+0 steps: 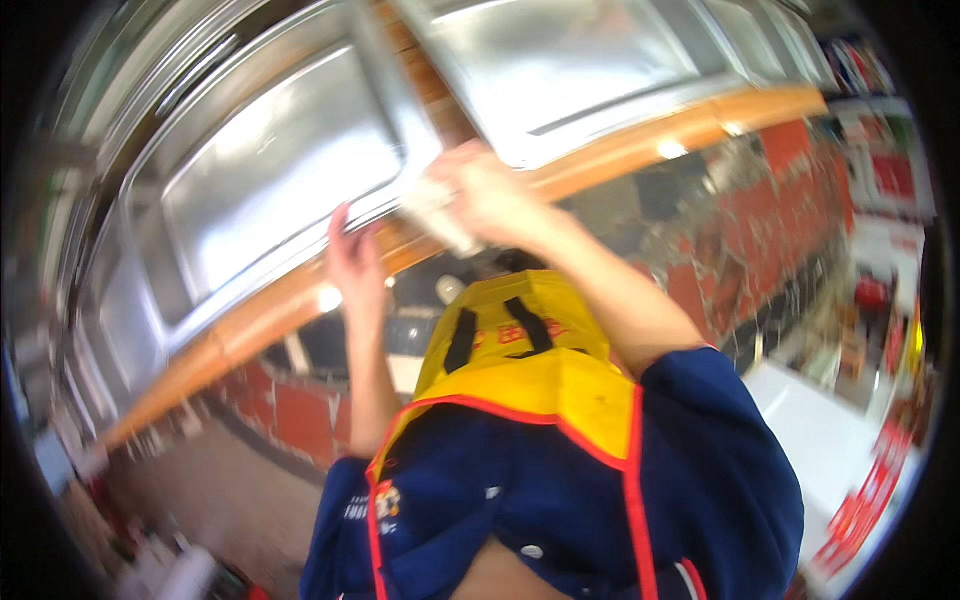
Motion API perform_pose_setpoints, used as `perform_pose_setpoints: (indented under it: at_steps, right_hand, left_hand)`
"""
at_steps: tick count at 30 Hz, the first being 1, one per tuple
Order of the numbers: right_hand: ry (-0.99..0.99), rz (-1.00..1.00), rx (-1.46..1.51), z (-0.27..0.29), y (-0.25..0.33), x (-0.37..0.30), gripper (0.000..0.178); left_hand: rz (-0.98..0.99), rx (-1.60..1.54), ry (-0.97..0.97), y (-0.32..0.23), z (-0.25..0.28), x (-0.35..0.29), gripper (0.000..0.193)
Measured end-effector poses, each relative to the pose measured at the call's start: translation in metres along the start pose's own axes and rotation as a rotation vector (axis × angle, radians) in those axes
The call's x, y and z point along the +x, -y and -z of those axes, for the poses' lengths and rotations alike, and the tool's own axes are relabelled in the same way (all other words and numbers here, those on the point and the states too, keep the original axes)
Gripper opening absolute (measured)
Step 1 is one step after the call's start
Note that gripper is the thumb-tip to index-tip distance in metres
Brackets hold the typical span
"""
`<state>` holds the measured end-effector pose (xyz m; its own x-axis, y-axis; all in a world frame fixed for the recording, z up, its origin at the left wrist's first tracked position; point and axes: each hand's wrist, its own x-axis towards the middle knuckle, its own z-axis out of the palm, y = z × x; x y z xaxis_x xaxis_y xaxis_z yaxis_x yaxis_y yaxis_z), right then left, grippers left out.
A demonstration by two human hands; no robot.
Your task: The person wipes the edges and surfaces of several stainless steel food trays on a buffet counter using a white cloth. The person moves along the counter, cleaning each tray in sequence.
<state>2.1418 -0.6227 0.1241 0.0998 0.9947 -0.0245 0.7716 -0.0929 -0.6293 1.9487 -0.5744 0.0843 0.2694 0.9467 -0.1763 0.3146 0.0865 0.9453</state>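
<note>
Two large shiny metal trays or basins lie side by side, the left one (pixel 280 130) and the right one (pixel 580 60), with a narrow brown gap (pixel 432 85) between them. My right hand (pixel 480 190) is closed around a whitish, cloth-like thing (pixel 440 220) at the near right corner of the left metal tray. Motion blur hides its exact kind. My left hand (pixel 355 260) is at that tray's near rim, its thumb and fingers apart. I see nothing in it; whether it touches the rim, I cannot tell.
An orange-brown wooden edge (pixel 650 130) runs along the front of the trays. Below it is a wall of red and dark tile pieces (pixel 780 210). My yellow apron (pixel 520 370) is close to the edge. A white surface (pixel 810 430) and mixed goods stand at the right.
</note>
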Motion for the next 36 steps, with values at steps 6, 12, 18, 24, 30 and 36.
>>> perform_pose_setpoints:
  at_steps: [6,12,18,24,30,36]
  right_hand:
    - [0.328,-0.262,-0.088,-0.033,-0.020,-0.073,0.031]
    - [-0.365,-0.645,-0.037,0.041,-0.129,-0.128,0.030]
    - [-0.406,-0.349,-0.490,0.016,-0.197,-0.107,0.043]
    - [-0.594,-0.501,-0.511,0.083,-0.338,-0.135,0.043]
    - [-0.599,-0.623,-0.656,0.210,-0.484,-0.180,0.034]
    - [-0.710,-0.792,-0.559,0.245,-0.533,-0.185,0.034]
  left_hand:
    - [-0.384,0.087,0.068,0.046,0.028,0.014,0.050]
    - [-0.298,0.327,0.034,0.001,0.005,-0.040,0.036]
    - [-0.858,0.570,0.157,-0.099,-0.130,-0.038,0.035]
    - [-0.871,0.680,0.280,-0.131,-0.221,-0.013,0.028]
    - [-0.689,0.706,0.235,-0.136,-0.271,-0.022,0.026]
    - [-0.782,1.148,0.154,-0.134,-0.306,-0.024,0.060]
